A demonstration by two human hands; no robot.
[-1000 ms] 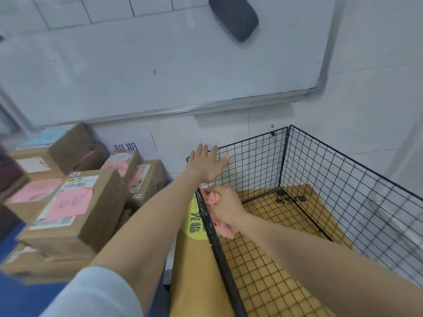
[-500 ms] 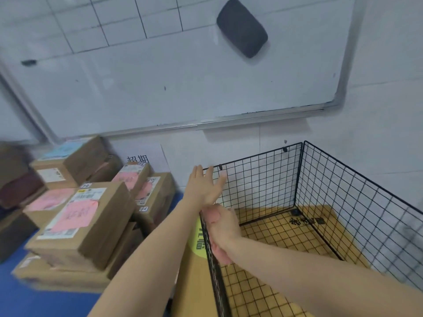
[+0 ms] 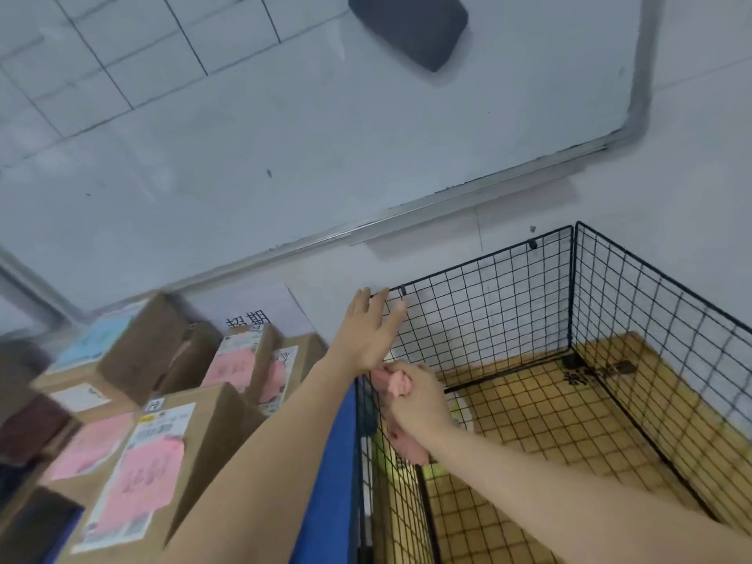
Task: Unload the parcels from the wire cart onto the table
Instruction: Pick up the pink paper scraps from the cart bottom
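**Lift the soft pink parcel clear of the cart's left wall**

The right hand (image 3: pixel 419 405) is at the left wall of the wire cart (image 3: pixel 488 303), near its back-left corner. Its fingers (image 3: pixel 413 374) are curled tight round 1 crumpled pink parcel (image 3: pixel 396 385), which bunches out above and below the fist. Whether the parcel has cleared the rim cannot be told, since that wall is seen almost edge-on.

The left hand (image 3: pixel 368 335) lies flat, its fingers (image 3: pixel 380 303) straight and only slightly apart. The tips touch the top rim at the same corner and seem to steady the cart.

To do this step well, hold that corner firm and raise the parcel straight up until its hanging tail is above the wire. The soft wrap looks likely to snag in the mesh if dragged sideways. Then carry it left over the blue table (image 3: pixel 331 462) and set it down near the table's right edge, beside the stacked cardboard boxes (image 3: pixel 154 462), not on top of them.
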